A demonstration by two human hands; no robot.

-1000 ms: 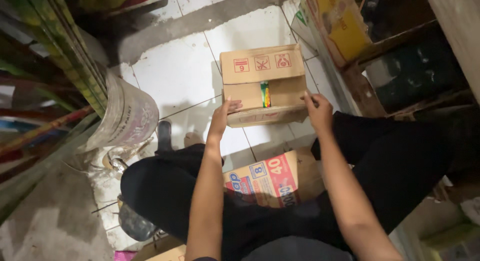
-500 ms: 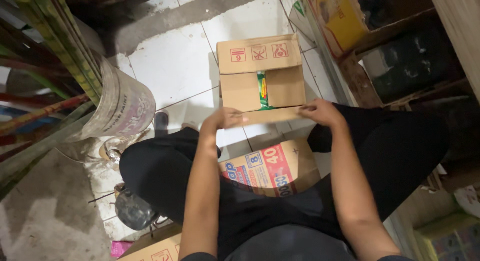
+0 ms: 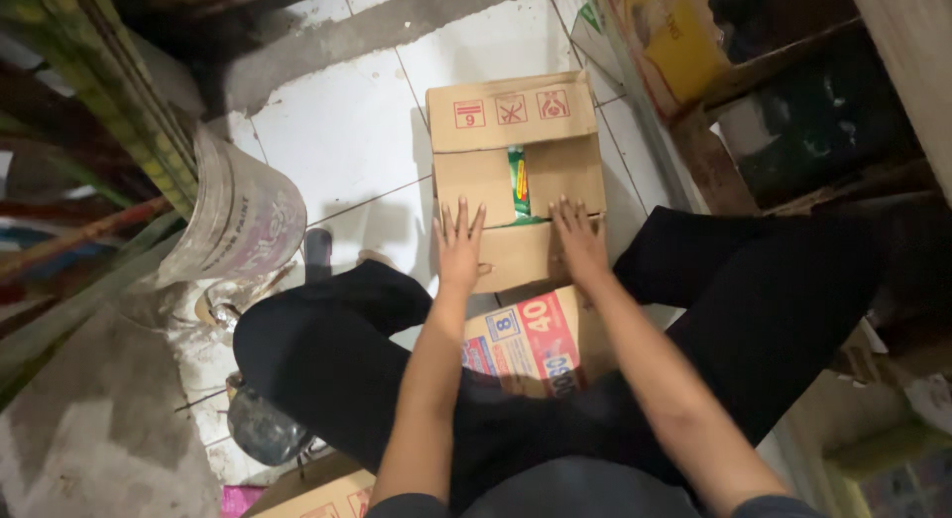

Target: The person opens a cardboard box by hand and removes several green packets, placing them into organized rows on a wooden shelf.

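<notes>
Both the left hand (image 3: 459, 250) and right hand (image 3: 580, 242) press flat, fingers spread, gripping nothing, on the brown cardboard box (image 3: 516, 176); near flap down; green packets (image 3: 519, 184) show through the gap, so closing seems unfinished.

Left hand (image 3: 458, 248) and right hand (image 3: 578, 238) press flat on the cardboard box (image 3: 516, 176) flaps
</notes>
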